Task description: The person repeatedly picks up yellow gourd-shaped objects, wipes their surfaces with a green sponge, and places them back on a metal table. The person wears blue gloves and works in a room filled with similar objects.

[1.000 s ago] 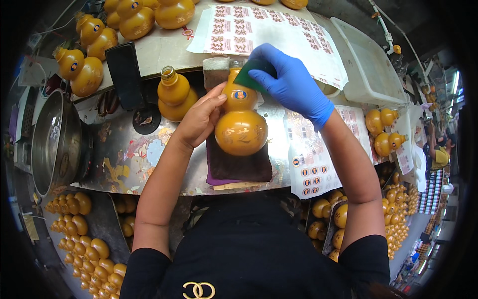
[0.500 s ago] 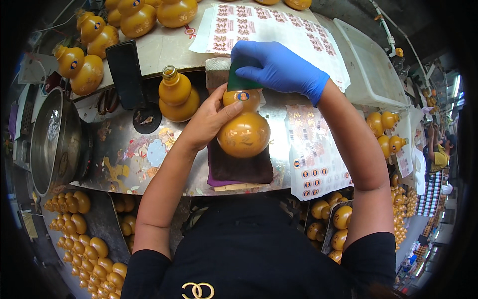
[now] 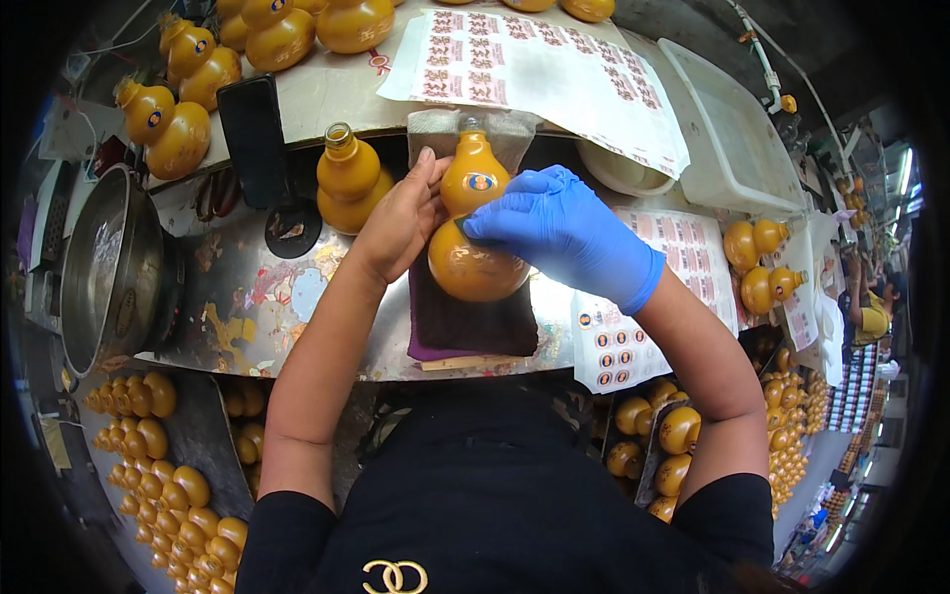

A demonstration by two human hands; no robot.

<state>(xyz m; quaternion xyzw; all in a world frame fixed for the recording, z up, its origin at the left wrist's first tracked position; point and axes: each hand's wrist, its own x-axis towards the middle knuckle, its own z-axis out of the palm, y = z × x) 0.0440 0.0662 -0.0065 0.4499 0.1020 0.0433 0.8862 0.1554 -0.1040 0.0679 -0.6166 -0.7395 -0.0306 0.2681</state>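
Note:
A glossy amber gourd-shaped bottle lies on a dark folded cloth, its glass neck pointing away from me. A round blue and orange sticker sits on its upper bulb. My bare left hand cups the bottle's left side, thumb up and fingers partly hidden behind it. My right hand, in a blue glove, is closed with its fingertips pressed at the bottle's waist. A small dark green edge shows under those fingertips, apparently the green scraper; the rest is hidden. Another amber gourd bottle stands left of my left hand.
Printed transfer sheets lie at the back, and a sticker sheet lies at right. A metal bowl and a phone are at left. A clear plastic tray sits back right. Many amber bottles surround the bench.
My right hand has moved from the bottle's neck toward me, down to its waist. The green scraper, plainly seen before, is now mostly covered. The neck and upper bulb are uncovered.

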